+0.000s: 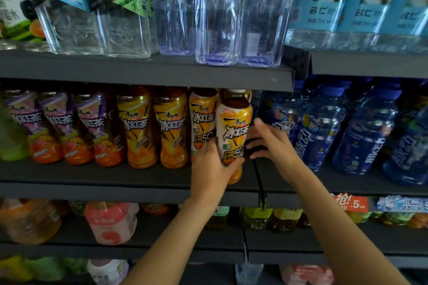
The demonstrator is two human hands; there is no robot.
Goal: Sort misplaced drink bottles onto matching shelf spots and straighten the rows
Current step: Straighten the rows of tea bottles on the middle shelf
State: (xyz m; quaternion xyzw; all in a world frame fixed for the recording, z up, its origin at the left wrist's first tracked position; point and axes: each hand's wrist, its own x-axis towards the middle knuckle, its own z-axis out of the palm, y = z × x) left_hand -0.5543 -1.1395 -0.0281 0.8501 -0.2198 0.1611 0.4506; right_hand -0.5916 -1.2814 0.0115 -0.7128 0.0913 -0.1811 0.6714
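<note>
Dark grey store shelving fills the view, four tiers partly visible. Middle shelf (115,176) has a bare strip of board along its front lip, in front of the bottles; the underside of the upper shelf (148,74) sits close above the bottle caps. A black vertical divider (259,178) splits the middle shelf between the tea section and the blue section.

Front row count, middle shelf, left of divider: three purple-label tea bottles (58,127), two yellow-label tea bottles (136,127), one white-and-orange tea bottle (202,120) standing in place. At the far left edge, a blurred green bottle, partly cut off. Right of divider: at least four blue drink bottles (322,129); the rest is cut off by the frame.

Upper shelf: two soda bottles (99,7), at least three clear water bottles (217,18), three light-blue-label bottles (361,2).

Held tea bottle (234,134), white-and-orange label, upright, sits forward of its row, just left of the divider, base near the shelf's front lip. Left hand (213,166) grips its lower body, fingers wrapped round the front, thumb on the left side. Right hand (271,143) is at the divider beside that bottle, fingers extended and loosely spread, holding nothing; fingertips close to the bottle's right side, contact cannot be told.
</note>
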